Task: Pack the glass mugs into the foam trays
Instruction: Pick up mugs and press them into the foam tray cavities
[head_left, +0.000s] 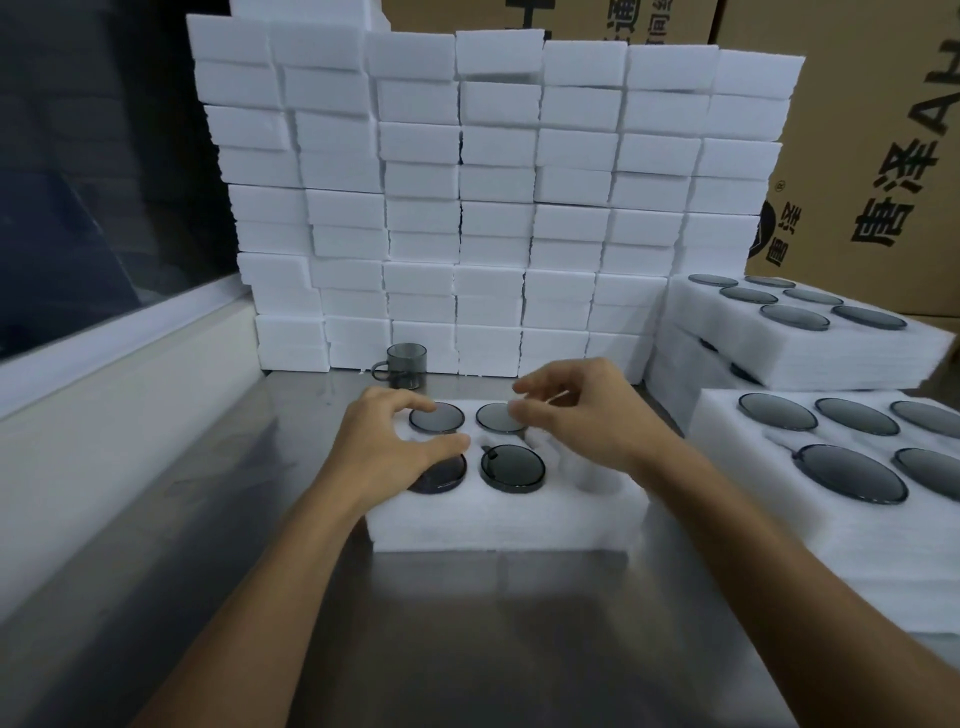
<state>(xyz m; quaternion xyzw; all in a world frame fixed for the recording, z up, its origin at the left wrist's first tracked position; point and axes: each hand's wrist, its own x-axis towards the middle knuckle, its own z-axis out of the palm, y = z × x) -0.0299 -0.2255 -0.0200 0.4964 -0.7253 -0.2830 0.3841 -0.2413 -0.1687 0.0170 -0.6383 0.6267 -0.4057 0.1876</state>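
Note:
A white foam tray (498, 525) lies on the steel table in front of me. Several grey glass mugs sit sunk in its holes, among them the back left mug (441, 418), the back middle mug (496, 415) and the front middle mug (513, 467). The tray's right holes (597, 475) show only foam. My left hand (395, 441) hovers over the front left mug (441, 475), fingers loosely curved and holding nothing. My right hand (582, 410) hovers above the tray's back right part, fingers loosely spread and empty. One loose grey mug (406, 366) stands upright behind the tray.
A tall wall of stacked white foam blocks (483, 208) rises behind the table. Filled foam trays (810, 338) are stacked at the right, with another filled tray (831, 467) in front. Cardboard boxes (883, 156) stand at the back right. A window ledge (130, 364) runs along the left.

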